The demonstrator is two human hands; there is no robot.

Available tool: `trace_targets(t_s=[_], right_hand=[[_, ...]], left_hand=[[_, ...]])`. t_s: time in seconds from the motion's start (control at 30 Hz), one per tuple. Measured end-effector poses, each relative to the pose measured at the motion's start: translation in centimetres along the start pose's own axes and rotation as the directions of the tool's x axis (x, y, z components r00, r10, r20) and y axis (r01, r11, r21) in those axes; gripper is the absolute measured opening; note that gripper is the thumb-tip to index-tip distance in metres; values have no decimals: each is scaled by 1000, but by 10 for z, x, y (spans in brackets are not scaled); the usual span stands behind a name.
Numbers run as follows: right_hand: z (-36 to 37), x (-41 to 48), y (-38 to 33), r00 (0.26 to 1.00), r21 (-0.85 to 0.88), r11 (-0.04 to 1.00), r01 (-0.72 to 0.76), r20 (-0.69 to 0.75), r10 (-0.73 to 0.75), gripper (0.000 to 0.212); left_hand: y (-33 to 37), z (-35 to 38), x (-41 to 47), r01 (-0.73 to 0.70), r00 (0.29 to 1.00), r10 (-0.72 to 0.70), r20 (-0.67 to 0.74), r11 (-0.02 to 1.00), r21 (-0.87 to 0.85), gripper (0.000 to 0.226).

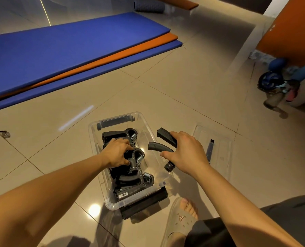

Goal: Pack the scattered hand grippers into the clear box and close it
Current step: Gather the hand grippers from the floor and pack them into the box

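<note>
Left hand (118, 152) gripped black spring gripper (132, 163) in clear plastic box (93, 132), likely making room; right hand (187, 154) clasped second black gripper (158, 146).

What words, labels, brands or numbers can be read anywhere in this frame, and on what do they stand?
No text here is legible.
White label among the hand grippers in the clear box: too blurred to read.
Logo on the sandal: too small to read.
</note>
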State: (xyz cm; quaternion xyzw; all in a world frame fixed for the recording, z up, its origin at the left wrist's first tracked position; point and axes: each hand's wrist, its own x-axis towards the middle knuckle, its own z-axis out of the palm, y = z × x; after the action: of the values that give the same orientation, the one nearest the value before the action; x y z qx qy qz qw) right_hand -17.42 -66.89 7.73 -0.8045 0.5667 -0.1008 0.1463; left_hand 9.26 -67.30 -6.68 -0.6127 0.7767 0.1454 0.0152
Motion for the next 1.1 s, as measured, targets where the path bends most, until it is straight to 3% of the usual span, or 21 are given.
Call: trace_targets(t_s=[0.3, 0.37, 0.4, 0.47, 0.53, 0.57, 0.67, 0.83, 1.0, 1.1], right_hand=[[1, 2, -5, 1000, 21, 1000, 0, 12, 0, 63], [0, 2, -4, 1000, 23, 1000, -13, 20, 13, 63], [-1, 2, -3, 1000, 23, 1000, -20, 24, 20, 62], [-3, 1, -3, 999, 30, 999, -32, 34, 31, 61], [-5, 1, -4, 999, 43, 998, -35, 42, 33, 60], [-7, 1, -4, 998, 47, 998, -33, 45, 31, 59], [-11, 0, -6, 999, 67, 997, -29, 40, 27, 58], [-17, -4, -11, 1000, 166, 986, -10, 4, 9, 59], [-30, -6, -18, 999, 260, 964, 49, -12, -47, 59], [-48, -5, -15, 999, 504, 863, -12, 34, -6, 69]], left_hand=[[0, -4, -3, 47, 999, -47, -17, 998, -36, 69], [4, -23, -4, 91, 988, -110, -110, 982, -164, 64], [8, -37, -4, 101, 974, -156, -161, 946, -308, 59], [19, -73, -5, 48, 964, -204, -172, 767, -640, 46], [33, -105, -9, -21, 988, -115, -107, 576, -817, 39], [40, -117, -14, -41, 995, -52, -83, 548, -835, 40], [61, -131, -30, -98, 995, 60, -78, 660, -745, 49], [83, -128, -52, -188, 973, 73, -221, 804, -564, 40], [86, -141, -65, -222, 938, 26, -345, 812, -541, 28], [81, -156, -68, -235, 934, 11, -356, 770, -593, 26]])
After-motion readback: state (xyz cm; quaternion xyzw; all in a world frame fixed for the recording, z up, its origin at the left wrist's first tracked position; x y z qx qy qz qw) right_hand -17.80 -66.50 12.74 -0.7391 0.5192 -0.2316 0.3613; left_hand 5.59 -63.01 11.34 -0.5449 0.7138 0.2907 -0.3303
